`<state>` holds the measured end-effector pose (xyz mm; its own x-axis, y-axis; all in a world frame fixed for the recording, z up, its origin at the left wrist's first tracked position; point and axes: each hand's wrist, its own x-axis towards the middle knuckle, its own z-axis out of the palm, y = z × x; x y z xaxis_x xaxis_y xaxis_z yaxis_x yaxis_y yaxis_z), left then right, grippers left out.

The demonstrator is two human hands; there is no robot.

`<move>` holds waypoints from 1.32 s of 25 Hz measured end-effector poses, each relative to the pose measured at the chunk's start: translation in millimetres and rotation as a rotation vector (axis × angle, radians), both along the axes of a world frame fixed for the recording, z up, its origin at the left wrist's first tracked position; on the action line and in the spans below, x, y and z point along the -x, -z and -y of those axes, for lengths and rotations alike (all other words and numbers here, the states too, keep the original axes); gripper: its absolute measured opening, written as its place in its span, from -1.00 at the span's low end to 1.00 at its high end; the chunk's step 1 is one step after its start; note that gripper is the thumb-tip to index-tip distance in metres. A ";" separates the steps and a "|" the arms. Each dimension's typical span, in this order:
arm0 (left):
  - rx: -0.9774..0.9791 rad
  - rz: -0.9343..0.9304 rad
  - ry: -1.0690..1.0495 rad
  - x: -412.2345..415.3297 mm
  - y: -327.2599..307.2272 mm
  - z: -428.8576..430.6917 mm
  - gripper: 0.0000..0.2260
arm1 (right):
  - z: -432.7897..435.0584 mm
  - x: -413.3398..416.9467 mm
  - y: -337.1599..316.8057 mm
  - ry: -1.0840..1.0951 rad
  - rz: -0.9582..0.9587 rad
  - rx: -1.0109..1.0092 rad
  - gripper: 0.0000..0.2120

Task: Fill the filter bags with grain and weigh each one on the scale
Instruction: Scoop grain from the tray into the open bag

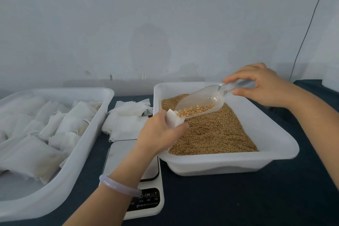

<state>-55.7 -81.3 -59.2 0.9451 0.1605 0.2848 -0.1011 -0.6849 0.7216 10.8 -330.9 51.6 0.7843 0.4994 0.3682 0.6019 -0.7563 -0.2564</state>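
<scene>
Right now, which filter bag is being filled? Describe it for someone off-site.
Find the white tray of grain on the right. At its near-left rim, the left hand holds one open bag under the clear scoop. The other bags lie untouched.

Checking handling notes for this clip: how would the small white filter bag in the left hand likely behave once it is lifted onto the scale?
The small white filter bag looks thin and crumpled in the left hand, so probably floppy. It is likely light. Its mouth gapes under the clear plastic scoop, so grain may spill if tilted.
</scene>
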 end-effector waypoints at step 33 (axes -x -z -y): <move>-0.276 -0.003 -0.005 -0.4 -4.5 5.0 -0.70 | -26.8 12.8 -4.6 -0.028 0.299 0.137 -0.70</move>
